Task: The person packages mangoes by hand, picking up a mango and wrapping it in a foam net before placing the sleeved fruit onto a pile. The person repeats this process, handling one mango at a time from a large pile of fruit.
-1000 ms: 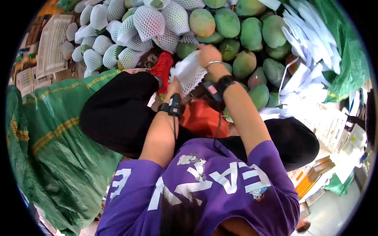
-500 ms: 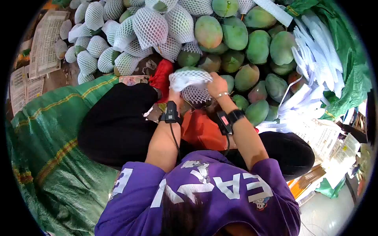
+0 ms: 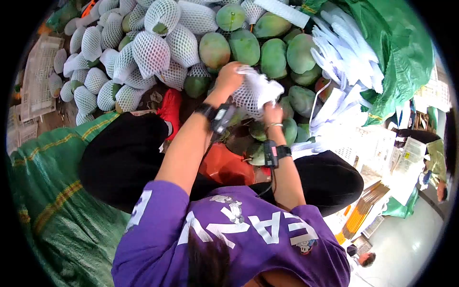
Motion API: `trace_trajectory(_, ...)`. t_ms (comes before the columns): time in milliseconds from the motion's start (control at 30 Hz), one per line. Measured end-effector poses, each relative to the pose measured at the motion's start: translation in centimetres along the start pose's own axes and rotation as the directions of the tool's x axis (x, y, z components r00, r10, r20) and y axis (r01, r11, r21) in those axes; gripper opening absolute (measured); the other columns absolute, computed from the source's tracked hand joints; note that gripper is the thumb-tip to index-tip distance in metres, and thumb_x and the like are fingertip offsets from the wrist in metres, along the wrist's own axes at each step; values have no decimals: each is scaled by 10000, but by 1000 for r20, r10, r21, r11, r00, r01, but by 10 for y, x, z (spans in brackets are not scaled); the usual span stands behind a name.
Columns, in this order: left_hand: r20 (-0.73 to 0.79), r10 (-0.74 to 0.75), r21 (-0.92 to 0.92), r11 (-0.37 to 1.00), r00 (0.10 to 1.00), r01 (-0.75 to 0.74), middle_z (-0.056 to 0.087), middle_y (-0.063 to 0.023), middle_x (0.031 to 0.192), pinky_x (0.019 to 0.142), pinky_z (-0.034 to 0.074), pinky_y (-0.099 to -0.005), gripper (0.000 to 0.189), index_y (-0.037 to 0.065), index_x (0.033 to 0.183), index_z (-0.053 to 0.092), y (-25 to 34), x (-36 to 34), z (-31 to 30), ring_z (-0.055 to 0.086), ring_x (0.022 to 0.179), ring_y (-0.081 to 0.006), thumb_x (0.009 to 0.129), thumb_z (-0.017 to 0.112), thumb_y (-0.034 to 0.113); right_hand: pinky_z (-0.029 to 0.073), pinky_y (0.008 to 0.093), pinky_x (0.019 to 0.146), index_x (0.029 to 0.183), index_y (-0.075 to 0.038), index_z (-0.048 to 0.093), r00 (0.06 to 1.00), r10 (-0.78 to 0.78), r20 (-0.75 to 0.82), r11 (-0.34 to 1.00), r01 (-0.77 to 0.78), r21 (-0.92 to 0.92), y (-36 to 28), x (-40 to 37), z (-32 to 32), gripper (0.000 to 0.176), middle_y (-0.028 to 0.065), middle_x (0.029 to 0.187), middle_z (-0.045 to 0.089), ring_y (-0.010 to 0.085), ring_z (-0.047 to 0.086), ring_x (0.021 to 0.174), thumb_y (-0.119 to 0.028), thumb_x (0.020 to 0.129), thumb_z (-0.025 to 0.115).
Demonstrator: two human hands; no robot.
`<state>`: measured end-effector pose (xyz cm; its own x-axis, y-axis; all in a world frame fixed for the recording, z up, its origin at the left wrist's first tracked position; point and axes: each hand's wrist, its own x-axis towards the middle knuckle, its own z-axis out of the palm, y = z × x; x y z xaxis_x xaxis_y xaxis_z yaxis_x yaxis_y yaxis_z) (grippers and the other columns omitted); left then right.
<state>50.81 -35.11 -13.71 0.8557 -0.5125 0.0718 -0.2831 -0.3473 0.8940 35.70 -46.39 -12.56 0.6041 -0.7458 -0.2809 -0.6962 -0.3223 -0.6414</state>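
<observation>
A white foam net sleeve [image 3: 249, 94] stretches between my two hands above the mango pile. My left hand [image 3: 229, 77] is closed on its upper left end, fingers bunched at the mesh. With its fingers closed on the lower right edge, my right hand [image 3: 273, 114] grips the same sleeve. The mesh bulges in the middle and is crumpled at the right; what is inside it is hidden. Bare green mangoes [image 3: 245, 46] lie just beyond my hands, and a partly sleeved mango [image 3: 196, 86] rests left of my left hand.
Mangoes in foam nets [image 3: 150, 53] are heaped at the left. Loose white foam sleeves [image 3: 346, 52] lie at the right against green sacking [image 3: 406, 52]. A red-orange cloth [image 3: 224, 165] is between my legs. Crates [image 3: 40, 71] stand far left; other people [image 3: 366, 259] show at the right.
Both hands have shifted with the foam sleeve; the left has risen over its upper end, the right has dropped lower. The view has turned rightward. Green fruit visible in the sleeve earlier is now hidden.
</observation>
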Motion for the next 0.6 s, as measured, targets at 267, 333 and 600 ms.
trace_trajectory(267, -157, -700, -100, 713, 696, 694, 561, -234, 908, 721, 414, -395, 354, -13, 1003, 523, -6, -106, -11, 533, 864, -371, 727, 522, 209, 446, 297, 636, 906, 29, 579, 905, -328, 270, 850, 408, -333, 20, 81, 19, 254, 158, 842, 599, 221, 570, 737, -75, 726, 432)
trace_trajectory(333, -136, -752, -159, 659, 644, 735, 560, -235, 921, 729, 415, -395, 384, -10, 1033, 505, -9, -105, -18, 531, 872, -371, 723, 527, 215, 461, 341, 718, 866, 13, 591, 849, -130, 512, 393, 518, -759, 17, 83, 16, 228, 185, 918, 585, 268, 567, 852, -92, 723, 449)
trace_trajectory(600, 108, -826, 27, 558, 553, 829, 542, -232, 982, 768, 437, -415, 420, -11, 1066, 485, -43, -74, 15, 510, 926, -362, 854, 355, 327, 437, 385, 745, 891, 5, 597, 939, -325, 110, 890, 343, -299, -32, 107, 8, 247, 193, 938, 576, 330, 559, 841, -133, 715, 492)
